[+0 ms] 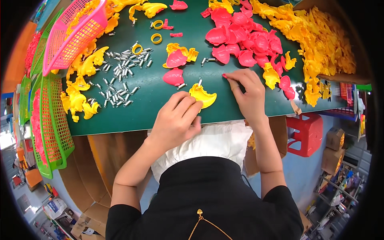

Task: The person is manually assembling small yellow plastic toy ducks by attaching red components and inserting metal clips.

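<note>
My left hand (176, 118) is closed on the near left end of a curved yellow plastic part (206, 97), just above the table's front edge. A small metal spring (200, 82) stands up at the top of this part. To the right, my right hand (248, 92) pinches a small red piece (225, 75) between thumb and forefinger, a little above the table. Beyond the left hand lie a pink shell (173, 77) and another pink shell (176, 59) resting on a yellow part. A loose spring (182, 86) lies close to the left knuckles.
Many springs (124, 66) are scattered at left, with yellow rings (156, 38) beyond. Pink shells (240, 34) and yellow parts (316, 52) are heaped at right, by a cardboard box (344, 78). Pink (56, 52) and green baskets (62, 132) line the left edge. A red stool (310, 134) stands below.
</note>
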A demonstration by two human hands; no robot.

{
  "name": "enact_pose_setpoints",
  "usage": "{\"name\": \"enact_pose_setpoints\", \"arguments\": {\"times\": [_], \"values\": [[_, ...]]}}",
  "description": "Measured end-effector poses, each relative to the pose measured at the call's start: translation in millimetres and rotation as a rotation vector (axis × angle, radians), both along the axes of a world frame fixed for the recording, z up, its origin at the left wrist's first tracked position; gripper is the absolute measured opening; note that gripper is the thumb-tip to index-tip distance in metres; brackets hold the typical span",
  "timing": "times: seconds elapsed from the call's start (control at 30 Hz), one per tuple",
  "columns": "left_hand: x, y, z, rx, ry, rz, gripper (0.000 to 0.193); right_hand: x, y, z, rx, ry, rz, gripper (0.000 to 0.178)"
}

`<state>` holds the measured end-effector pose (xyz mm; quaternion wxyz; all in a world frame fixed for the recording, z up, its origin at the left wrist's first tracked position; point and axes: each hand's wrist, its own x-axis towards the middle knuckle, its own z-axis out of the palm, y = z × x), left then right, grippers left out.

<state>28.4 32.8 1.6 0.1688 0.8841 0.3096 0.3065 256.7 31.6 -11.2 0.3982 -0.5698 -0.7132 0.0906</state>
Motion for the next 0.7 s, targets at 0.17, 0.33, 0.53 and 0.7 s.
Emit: {"name": "enact_pose_setpoints", "arguments": {"times": [0.17,0.33,0.53,0.7], "values": [[10.6,-6.1,-3.4,0.067,0.056,0.098,0.031,-11.3,-3.0,4.0,-0.047,0.154,-0.039,0.015],[14.7,-6.8,-7.9,0.095,0.038,0.125,0.026,-34.1,-15.3,5.2,-0.120,0.257,0.104,0.016],[13.9,-4.2,-10.1,0.074,0.022,0.111,0.026,-38.4,-15.4,4.7,-0.118,0.123,0.114,0.019],[10.4,-4.4,-8.0,0.093,0.065,0.089,0.028,-40.4,-29.1,18.6,-0.029,-0.109,0.146,0.024]]}}
